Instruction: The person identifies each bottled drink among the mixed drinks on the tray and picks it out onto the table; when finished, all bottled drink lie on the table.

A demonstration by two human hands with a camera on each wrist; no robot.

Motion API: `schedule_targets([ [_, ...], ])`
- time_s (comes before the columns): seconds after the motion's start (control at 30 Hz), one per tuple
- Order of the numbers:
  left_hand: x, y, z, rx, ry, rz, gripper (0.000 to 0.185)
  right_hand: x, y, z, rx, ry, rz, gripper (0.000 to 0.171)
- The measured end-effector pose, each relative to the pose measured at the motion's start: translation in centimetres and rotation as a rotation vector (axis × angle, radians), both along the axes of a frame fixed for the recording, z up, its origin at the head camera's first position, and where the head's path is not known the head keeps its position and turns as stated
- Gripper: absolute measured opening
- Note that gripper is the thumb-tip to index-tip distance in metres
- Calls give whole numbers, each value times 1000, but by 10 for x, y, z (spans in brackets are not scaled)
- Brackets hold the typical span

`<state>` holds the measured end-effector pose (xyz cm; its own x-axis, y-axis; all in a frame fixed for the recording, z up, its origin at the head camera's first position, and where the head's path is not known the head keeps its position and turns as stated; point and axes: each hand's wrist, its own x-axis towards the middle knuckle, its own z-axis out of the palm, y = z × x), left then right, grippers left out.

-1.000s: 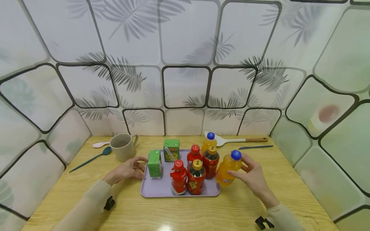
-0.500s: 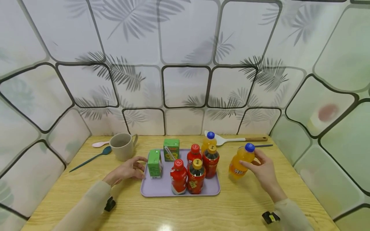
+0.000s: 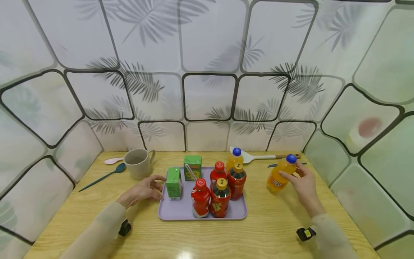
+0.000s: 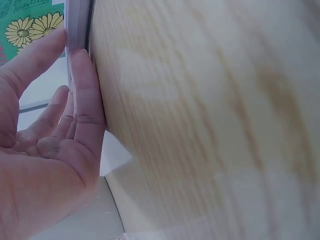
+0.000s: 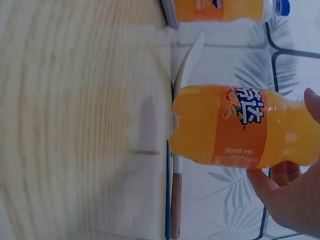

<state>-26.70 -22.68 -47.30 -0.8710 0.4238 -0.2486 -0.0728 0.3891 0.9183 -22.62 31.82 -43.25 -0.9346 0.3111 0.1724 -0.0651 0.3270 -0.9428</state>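
My right hand (image 3: 305, 185) grips an orange soda bottle (image 3: 280, 176) with a blue cap near its neck, right of the tray. The bottle leans slightly, and in the right wrist view its base hangs off the wooden table. My left hand (image 3: 144, 189) touches the left edge of the lilac tray (image 3: 181, 212) with its fingertips (image 4: 85, 62). On that tray stand two green juice boxes (image 3: 174, 183), two red-capped bottles (image 3: 200, 199) and two dark drink bottles with yellow caps (image 3: 220, 199). Another orange soda bottle (image 3: 235, 158) stands at the tray's back right.
A beige mug (image 3: 137, 165) stands behind my left hand, beside a pink spoon (image 3: 113, 160) and a dark teal spoon (image 3: 103, 177). At the back right lie a white spatula with a wooden handle (image 3: 258, 157) and a dark blue knife (image 3: 273, 165). Patterned cloth walls surround the table.
My right hand has carried the orange soda bottle away from the tray's right edge, farther right and toward the back. My left hand stays at the tray's left edge.
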Motion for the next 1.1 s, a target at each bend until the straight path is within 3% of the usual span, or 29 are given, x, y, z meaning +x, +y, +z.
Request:
schedule_targets([
  [0.33,1,1,2,-23,6,10,66,-6,20,6,13,-57,-36,80],
  [0.6,3,2,2,-10,8,8,66,-15,44,3,-6,-33,-67,79],
  [0.83,1,3,-1,-8,11,6,65,-20,59,0,3,-55,-150,81],
  [1.1,1,1,0,-8,1,14,66,-27,74,-1,-89,-69,-164,82],
])
